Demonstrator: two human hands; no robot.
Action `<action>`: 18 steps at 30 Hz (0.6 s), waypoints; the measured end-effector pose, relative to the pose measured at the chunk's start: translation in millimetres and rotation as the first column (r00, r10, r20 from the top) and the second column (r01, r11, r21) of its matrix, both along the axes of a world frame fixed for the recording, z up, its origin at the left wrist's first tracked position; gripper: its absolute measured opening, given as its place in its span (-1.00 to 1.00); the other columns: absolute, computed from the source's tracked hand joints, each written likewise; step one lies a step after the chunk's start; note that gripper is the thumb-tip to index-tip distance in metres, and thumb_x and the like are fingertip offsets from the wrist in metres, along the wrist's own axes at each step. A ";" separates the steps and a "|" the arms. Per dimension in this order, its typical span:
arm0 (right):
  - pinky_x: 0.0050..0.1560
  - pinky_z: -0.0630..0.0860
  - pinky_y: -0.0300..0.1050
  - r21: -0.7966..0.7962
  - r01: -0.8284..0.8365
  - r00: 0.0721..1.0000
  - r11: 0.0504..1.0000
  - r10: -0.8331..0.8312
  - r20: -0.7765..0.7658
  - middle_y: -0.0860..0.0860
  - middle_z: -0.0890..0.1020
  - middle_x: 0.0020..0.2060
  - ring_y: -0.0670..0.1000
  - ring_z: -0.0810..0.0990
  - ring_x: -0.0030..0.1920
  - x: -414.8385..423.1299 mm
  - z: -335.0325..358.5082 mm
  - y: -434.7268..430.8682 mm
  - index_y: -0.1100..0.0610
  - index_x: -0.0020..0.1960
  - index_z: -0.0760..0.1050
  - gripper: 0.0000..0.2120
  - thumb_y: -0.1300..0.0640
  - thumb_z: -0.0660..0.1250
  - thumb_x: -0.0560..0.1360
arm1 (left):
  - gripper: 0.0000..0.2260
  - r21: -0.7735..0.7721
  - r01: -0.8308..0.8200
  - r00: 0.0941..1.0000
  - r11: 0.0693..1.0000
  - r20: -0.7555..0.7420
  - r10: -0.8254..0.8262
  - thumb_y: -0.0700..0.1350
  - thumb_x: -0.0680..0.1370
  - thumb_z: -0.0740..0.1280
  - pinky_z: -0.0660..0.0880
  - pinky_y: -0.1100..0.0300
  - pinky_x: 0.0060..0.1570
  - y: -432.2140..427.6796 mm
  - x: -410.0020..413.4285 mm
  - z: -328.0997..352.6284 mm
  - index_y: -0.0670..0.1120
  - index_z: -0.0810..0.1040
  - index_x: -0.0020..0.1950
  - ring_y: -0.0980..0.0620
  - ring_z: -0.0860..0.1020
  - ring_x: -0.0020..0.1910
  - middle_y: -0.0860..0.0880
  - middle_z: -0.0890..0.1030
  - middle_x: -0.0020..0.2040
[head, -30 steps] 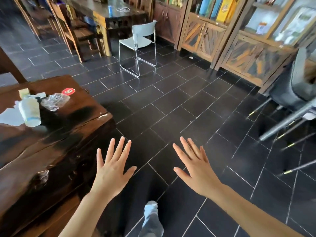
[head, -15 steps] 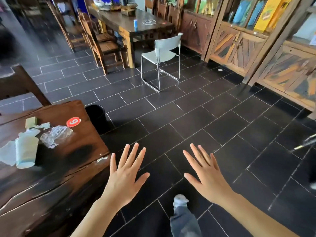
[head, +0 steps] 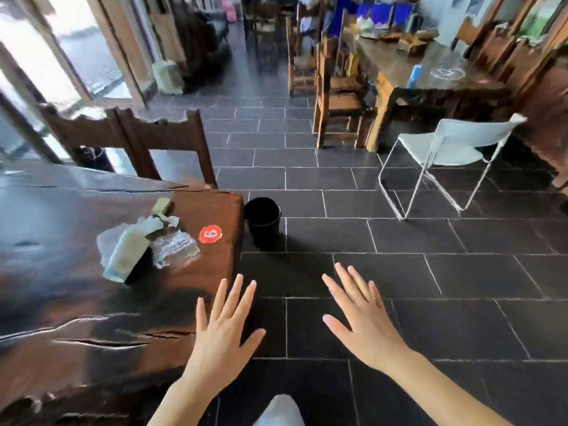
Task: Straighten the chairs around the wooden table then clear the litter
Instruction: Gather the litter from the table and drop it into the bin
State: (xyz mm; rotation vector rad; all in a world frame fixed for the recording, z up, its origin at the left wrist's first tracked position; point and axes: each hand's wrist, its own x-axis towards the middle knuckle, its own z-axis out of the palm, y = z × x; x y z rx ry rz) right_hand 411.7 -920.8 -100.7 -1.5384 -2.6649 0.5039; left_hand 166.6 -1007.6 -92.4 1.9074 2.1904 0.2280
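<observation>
Left hand (head: 221, 336): palm down, fingers spread, released and grasping nothing; it hovers over the near corner edge of the desk
Right hand (head: 365, 324): likewise flat and spread, released, empty; held over the dark floor tiles (head: 461, 318), apart from the left hand
Desk (head: 76, 318): dark wooden slab with a cracked, uneven near edge; it fills the left of the view
Litter (head: 144, 244): lies together on the desk near its far right corner; a pale cup (head: 126, 256) on its side, crumpled clear wrap (head: 175, 249) just beside it, white paper scraps and a small yellowish piece (head: 163, 205) behind
Red round tag (head: 210, 233): on the desk, just right of the wrap; carries a white digit
Black bin (head: 263, 221): upright on the floor, just beside the desk's far right corner
Wooden chairs (head: 159, 139): two dark backs at the desk's far side, close together
White folding chair (head: 445, 155): alone on the tiles to the right, well apart from the desk
Second table (head: 408, 66): farther right, wooden chairs along its left side; blurred
</observation>
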 end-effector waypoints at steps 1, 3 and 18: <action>0.47 -0.36 0.04 0.005 -0.046 0.999 0.999 0.046 -0.004 -0.14 -0.36 0.50 -0.11 -0.47 0.46 -11.8 -0.5 22.0 -0.16 0.52 -0.26 -0.38 -0.18 0.00 0.60 | -0.32 -0.002 -0.042 0.999 0.999 -0.005 0.042 0.19 0.58 0.11 -0.43 -0.07 0.36 13.9 -7.3 -2.5 0.20 -0.34 0.47 0.07 -0.46 0.44 0.16 -0.36 0.50; 0.47 -0.35 0.05 0.015 -0.140 0.990 0.990 0.140 -0.002 -0.13 -0.35 0.50 -0.09 -0.44 0.47 -38.1 -1.5 67.7 -0.15 0.53 -0.24 -0.39 -0.19 -0.04 0.58 | -0.33 -0.011 -0.134 0.991 0.991 0.004 0.134 0.21 0.57 0.10 -0.45 -0.05 0.33 44.5 -24.8 -5.8 0.20 -0.32 0.48 0.07 -0.46 0.43 0.16 -0.36 0.49; 0.51 -0.22 0.01 -0.075 -0.613 0.787 0.786 0.599 -0.148 -0.19 -0.16 0.53 -0.18 -0.32 0.50 -265.4 -27.0 317.5 -0.14 0.54 -0.06 -0.35 -0.28 -0.16 0.49 | -0.33 -0.076 -0.611 0.788 0.788 0.035 0.614 0.36 0.42 -0.21 -0.43 -0.07 0.40 195.6 -177.9 -25.5 0.23 -0.26 0.49 0.07 -0.42 0.46 0.16 -0.32 0.51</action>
